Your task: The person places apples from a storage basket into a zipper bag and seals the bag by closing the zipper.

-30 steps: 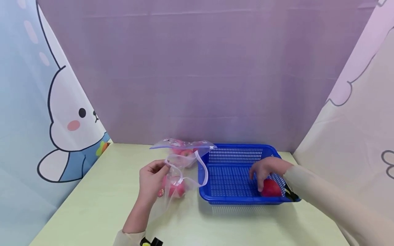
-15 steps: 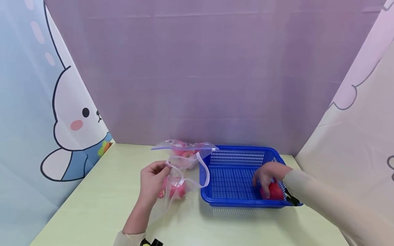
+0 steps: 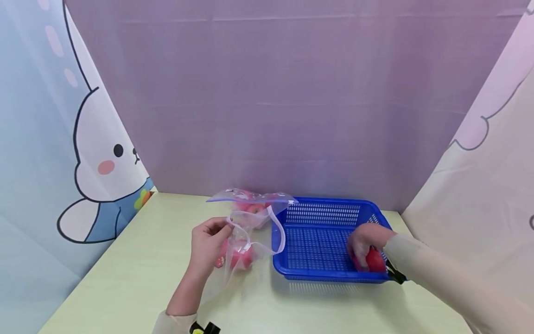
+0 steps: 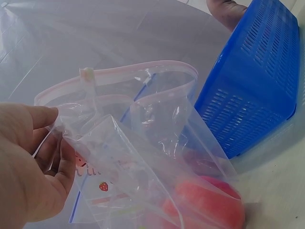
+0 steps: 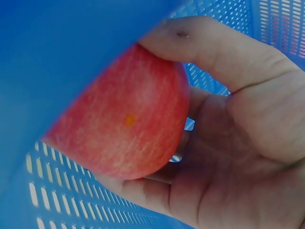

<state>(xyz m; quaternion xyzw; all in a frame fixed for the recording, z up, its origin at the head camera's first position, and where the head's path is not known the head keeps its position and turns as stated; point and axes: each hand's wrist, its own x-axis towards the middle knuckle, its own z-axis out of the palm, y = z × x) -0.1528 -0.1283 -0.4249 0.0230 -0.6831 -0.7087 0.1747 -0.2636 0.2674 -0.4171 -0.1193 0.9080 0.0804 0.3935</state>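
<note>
My left hand [image 3: 206, 245] pinches the rim of a clear zip bag [image 4: 147, 109], whose mouth gapes. Pink-red fruit [image 3: 242, 258] shows through the lower part of this bag, resting at table level. In the blue plastic basket [image 3: 325, 275], my right hand [image 3: 367, 237] grips a red apple [image 5: 128, 114] in the near right corner. The right wrist view shows the thumb over the apple and fingers curled beneath it, with the basket's rim hiding part of the fruit.
Behind the held bag stands another clear zip bag [image 3: 267, 198] with red apples [image 3: 255, 208] in it, close to the basket's left side. Everything is on a pale yellow table [image 3: 137, 260], with a purple backdrop [image 3: 267, 102] behind.
My right hand has settled lower around the apple in the basket, its fingers closing further round it. The left hand keeps its hold on the bag. The view has shifted slightly.
</note>
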